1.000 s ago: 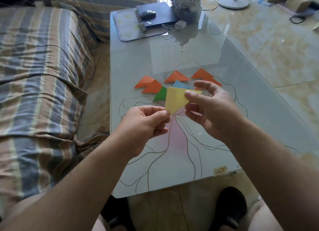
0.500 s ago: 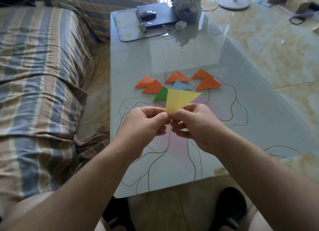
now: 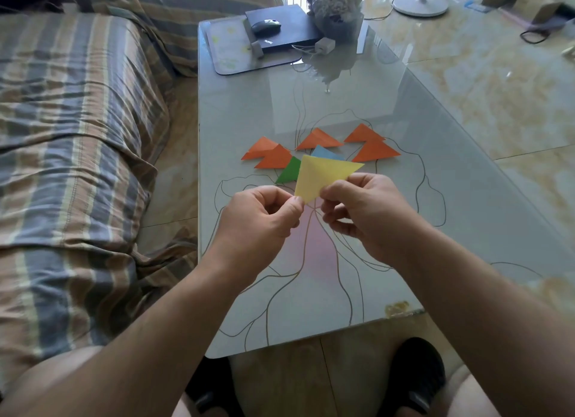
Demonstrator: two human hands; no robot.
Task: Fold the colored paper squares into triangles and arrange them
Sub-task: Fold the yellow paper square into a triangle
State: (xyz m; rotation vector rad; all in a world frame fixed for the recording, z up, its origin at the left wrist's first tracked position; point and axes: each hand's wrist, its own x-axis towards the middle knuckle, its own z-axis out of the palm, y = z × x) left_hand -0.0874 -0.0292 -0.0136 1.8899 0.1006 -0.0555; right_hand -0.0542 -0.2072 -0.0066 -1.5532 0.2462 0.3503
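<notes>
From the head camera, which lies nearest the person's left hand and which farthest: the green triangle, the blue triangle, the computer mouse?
Measured from the left hand:
1. Green triangle, just beyond the hand, partly under the yellow paper.
2. Blue triangle, a little farther back, right of the green.
3. Computer mouse, at the table's far end.

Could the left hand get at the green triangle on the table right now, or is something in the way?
Probably not yet. The left hand is pinching the yellow triangle together with the right hand, and that paper hangs over part of the green triangle. Once it lets go, the way looks free.
</notes>
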